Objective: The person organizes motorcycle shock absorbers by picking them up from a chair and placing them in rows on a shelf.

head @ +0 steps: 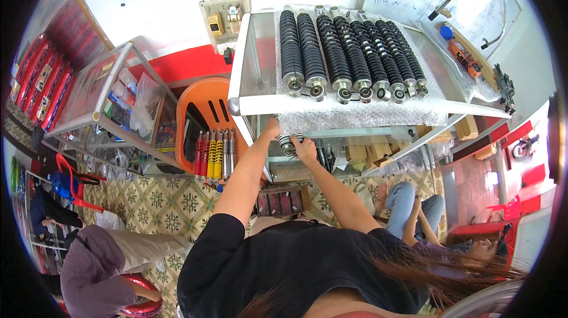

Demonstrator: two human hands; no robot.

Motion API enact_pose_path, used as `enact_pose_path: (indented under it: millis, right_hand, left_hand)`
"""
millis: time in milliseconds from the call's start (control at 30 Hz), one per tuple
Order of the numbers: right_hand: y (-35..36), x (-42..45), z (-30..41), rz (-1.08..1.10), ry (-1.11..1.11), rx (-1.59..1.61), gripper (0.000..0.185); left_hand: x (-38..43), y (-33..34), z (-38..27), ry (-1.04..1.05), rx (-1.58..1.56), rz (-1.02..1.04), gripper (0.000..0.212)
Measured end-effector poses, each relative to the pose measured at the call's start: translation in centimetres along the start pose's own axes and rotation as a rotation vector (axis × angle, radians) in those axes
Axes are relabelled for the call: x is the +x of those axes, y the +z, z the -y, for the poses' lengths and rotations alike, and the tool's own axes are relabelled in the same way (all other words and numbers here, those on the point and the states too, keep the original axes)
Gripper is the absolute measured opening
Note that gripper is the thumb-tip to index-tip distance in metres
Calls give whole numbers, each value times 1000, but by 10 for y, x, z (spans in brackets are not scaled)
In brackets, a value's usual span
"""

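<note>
My right hand [305, 150] grips a coil-spring shock absorber [287, 144] with a dark spring, just below the front edge of the glass display case [257, 101]. To its left, my left hand [274, 128] reaches to the case front, its fingers partly hidden by the hanging bubble wrap [364, 116]; whether it touches the shock absorber I cannot tell. On top of the case, several black coil-spring shock absorbers [329, 47] lie side by side on the bubble wrap, their metal eyelets toward me.
Red, yellow and silver shock absorbers [215, 153] lie on an orange plastic chair [184, 118] at left. Cardboard boxes [372, 151] fill part of the case's lower shelf. A box of dark red packages [282, 202] stands on the floor. People sit at right and bend at lower left.
</note>
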State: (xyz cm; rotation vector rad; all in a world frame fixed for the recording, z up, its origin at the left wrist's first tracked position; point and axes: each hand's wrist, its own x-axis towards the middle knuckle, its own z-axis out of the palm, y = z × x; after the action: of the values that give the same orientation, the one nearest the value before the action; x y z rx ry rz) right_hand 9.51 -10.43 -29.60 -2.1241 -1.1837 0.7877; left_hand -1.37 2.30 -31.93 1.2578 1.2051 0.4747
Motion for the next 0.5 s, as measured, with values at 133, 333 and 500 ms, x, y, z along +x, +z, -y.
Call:
enact_pose_path:
  millis: [133, 333, 500]
  right_hand:
    - [-3, -2, 3, -40, -14, -60, 65]
    - [-11, 2, 11, 11, -29, -135, 65]
    - [-9, 5, 15, 48, -21, -205, 64]
  left_hand:
    - [3, 5, -3, 12, 8, -7, 46]
    - [11, 6, -3, 32, 89, -91, 47]
    - [19, 9, -1, 30, 314, -257, 47]
